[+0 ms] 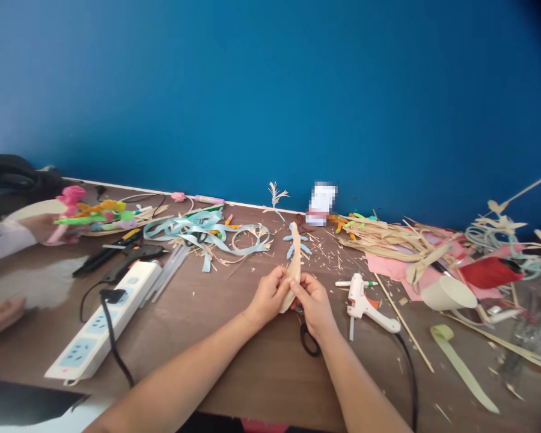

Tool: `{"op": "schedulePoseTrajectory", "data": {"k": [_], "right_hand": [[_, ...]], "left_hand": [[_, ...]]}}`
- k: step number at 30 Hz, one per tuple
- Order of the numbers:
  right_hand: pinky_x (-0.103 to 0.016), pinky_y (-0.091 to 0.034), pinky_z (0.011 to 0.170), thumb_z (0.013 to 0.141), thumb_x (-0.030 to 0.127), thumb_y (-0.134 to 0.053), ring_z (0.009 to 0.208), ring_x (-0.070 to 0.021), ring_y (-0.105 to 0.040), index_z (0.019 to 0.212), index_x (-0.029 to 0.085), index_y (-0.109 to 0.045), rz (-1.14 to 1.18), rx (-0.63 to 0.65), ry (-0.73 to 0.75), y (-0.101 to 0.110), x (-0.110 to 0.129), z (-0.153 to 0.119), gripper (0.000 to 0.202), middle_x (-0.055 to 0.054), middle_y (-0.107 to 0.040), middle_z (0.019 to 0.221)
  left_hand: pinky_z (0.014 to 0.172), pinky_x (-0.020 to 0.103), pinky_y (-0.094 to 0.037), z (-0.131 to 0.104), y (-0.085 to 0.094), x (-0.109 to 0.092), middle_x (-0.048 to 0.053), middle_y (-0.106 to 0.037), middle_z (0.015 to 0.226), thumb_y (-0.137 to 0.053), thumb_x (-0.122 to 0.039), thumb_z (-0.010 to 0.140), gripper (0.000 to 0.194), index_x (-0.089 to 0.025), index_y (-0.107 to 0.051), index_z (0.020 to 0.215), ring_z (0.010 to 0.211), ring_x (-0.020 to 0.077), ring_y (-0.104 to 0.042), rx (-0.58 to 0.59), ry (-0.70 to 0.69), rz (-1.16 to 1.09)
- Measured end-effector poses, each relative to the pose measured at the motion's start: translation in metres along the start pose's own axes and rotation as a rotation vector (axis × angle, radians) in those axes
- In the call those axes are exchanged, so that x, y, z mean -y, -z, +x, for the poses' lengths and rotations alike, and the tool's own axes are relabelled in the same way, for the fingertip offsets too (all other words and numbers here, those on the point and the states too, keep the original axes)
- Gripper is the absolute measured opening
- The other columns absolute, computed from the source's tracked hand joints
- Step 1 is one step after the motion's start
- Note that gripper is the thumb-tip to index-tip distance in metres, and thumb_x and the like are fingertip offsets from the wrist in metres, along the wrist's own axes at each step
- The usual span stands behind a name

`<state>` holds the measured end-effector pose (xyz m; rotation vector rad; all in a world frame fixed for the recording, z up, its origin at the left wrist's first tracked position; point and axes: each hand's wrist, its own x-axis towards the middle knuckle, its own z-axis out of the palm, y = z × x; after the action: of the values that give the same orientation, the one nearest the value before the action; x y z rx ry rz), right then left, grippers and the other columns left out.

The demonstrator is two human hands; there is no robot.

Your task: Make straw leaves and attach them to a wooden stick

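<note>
Both hands meet over the middle of the table. My left hand pinches the lower part of a pale dried husk strip between thumb and fingers. Pressed against the same strip from the other side is my right hand, its thumb on the husk's face. The strip stands upright and tapers toward the top. Scissors lie partly hidden beneath my right hand, with a black handle loop showing. Light blue fuzzy stems rest just behind the strip.
A white glue gun lies at right, near a paper cup and husk bundles. At left are a power strip, a black glue gun and blue ribbon. Another person's hand holds colourful fuzzy stems.
</note>
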<state>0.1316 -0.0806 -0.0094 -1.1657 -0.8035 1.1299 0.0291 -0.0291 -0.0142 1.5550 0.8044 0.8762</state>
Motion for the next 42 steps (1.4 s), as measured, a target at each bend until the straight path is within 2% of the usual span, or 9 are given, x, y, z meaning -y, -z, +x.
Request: {"op": "schedulePoseTrajectory", "data": {"k": [7,13,20,26,29,32,34,39,42], "right_hand": [[-0.021,-0.038,0.042,0.065,0.037,-0.063,0.041,-0.0080,-0.045,0.061,0.018,-0.045,0.082,-0.193,0.052,0.002,-0.006,0.006,0.026,0.006,-0.049,0.049],[-0.022,-0.040,0.043,0.064,0.038,-0.063,0.044,-0.0094,-0.047,0.064,0.017,-0.049,-0.005,-0.278,0.099,0.003,-0.008,0.006,0.025,0.004,-0.052,0.051],[-0.022,-0.040,0.045,0.066,0.034,-0.063,0.045,-0.0094,-0.048,0.065,0.017,-0.052,-0.058,-0.311,0.167,0.003,-0.011,0.004,0.020,0.003,-0.054,0.053],[-0.022,-0.041,0.046,0.070,0.033,-0.060,0.046,-0.0091,-0.048,0.069,0.016,-0.053,-0.095,-0.270,0.172,0.001,-0.007,0.001,0.017,0.004,-0.053,0.053],[-0.022,-0.043,0.047,0.069,0.031,-0.060,0.048,-0.0096,-0.050,0.079,0.018,-0.054,-0.122,-0.109,0.112,-0.001,-0.005,-0.001,0.018,0.004,-0.054,0.058],[-0.021,-0.042,0.045,0.069,0.030,-0.061,0.047,-0.0097,-0.051,0.070,0.017,-0.052,-0.218,0.036,0.061,-0.002,-0.005,-0.002,0.016,0.003,-0.055,0.056],[-0.021,-0.041,0.044,0.069,0.031,-0.060,0.043,-0.0092,-0.050,0.063,0.017,-0.049,-0.235,0.040,0.033,-0.002,-0.005,-0.002,0.019,0.003,-0.053,0.049],[-0.020,-0.041,0.040,0.067,0.035,-0.061,0.038,-0.0086,-0.048,0.062,0.017,-0.048,-0.199,-0.007,-0.034,-0.002,-0.003,-0.001,0.023,0.004,-0.052,0.044],[-0.019,-0.039,0.040,0.067,0.035,-0.062,0.038,-0.0082,-0.048,0.062,0.017,-0.049,-0.270,-0.054,-0.002,-0.004,0.000,-0.003,0.023,0.004,-0.052,0.044]], "left_hand": [[0.046,0.020,-0.032,0.005,-0.010,0.006,-0.003,-0.044,0.054,-0.045,-0.041,0.076,0.024,-0.019,-0.044,0.067,0.049,0.0094,-0.042,-0.111,0.011,-0.048],[0.046,0.020,-0.033,0.004,-0.014,0.007,-0.002,-0.046,0.056,-0.044,-0.042,0.076,0.025,-0.019,-0.045,0.069,0.049,0.0095,-0.042,-0.175,0.044,-0.077],[0.046,0.021,-0.031,0.000,-0.016,0.003,-0.003,-0.043,0.055,-0.043,-0.040,0.077,0.024,-0.019,-0.044,0.067,0.049,0.0091,-0.040,-0.229,0.032,-0.037],[0.046,0.021,-0.031,-0.001,-0.013,0.001,-0.003,-0.044,0.055,-0.041,-0.039,0.079,0.023,-0.019,-0.041,0.067,0.048,0.0093,-0.040,-0.259,0.039,-0.049],[0.049,0.021,-0.033,0.000,-0.008,0.003,-0.003,-0.044,0.056,-0.039,-0.038,0.080,0.022,-0.019,-0.040,0.068,0.051,0.0097,-0.041,-0.315,0.002,-0.010],[0.051,0.021,-0.034,0.001,-0.005,0.005,-0.003,-0.044,0.058,-0.040,-0.037,0.080,0.021,-0.019,-0.042,0.070,0.053,0.0097,-0.042,-0.333,-0.030,0.010],[0.050,0.021,-0.033,0.002,-0.004,0.006,-0.003,-0.043,0.058,-0.041,-0.037,0.080,0.020,-0.019,-0.042,0.070,0.052,0.0092,-0.041,-0.330,-0.024,-0.010],[0.048,0.019,-0.032,0.004,-0.006,0.003,-0.004,-0.042,0.055,-0.040,-0.035,0.080,0.021,-0.017,-0.041,0.070,0.049,0.0078,-0.039,-0.344,-0.028,-0.054],[0.048,0.019,-0.031,0.004,-0.008,0.001,-0.005,-0.041,0.055,-0.041,-0.034,0.080,0.021,-0.017,-0.042,0.069,0.049,0.0071,-0.037,-0.355,-0.046,-0.036]]}}
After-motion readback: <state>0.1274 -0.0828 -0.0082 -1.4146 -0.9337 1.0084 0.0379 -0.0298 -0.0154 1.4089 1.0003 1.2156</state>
